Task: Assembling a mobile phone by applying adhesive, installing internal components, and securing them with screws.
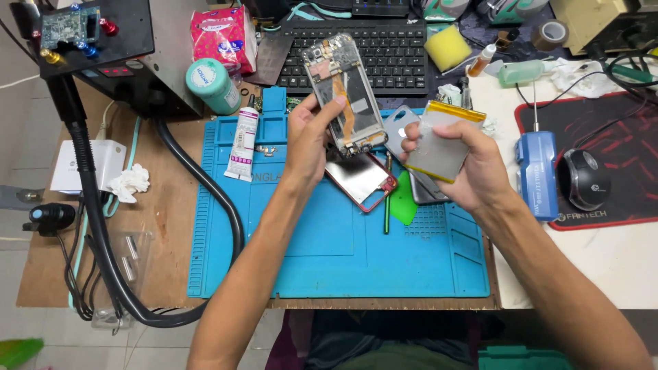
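Observation:
My left hand (308,137) holds an opened phone body (345,92) upright over the blue work mat (329,247), its bare frame and orange flex cable facing me. My right hand (473,164) grips a flat silver battery (439,144) with a yellow edge, just right of the phone body. Under my hands on the mat lie a red-rimmed phone panel (362,181), a grey back cover (399,127), a green pick (404,202) and a thin green tool (386,205).
A white glue tube (242,144) lies on the mat's left side, a teal can (212,85) behind it. A black keyboard (384,51), yellow sponge (448,46), blue electric screwdriver (537,171), mouse (582,179) on a dark pad, and a thick black hose (205,199) surround the mat.

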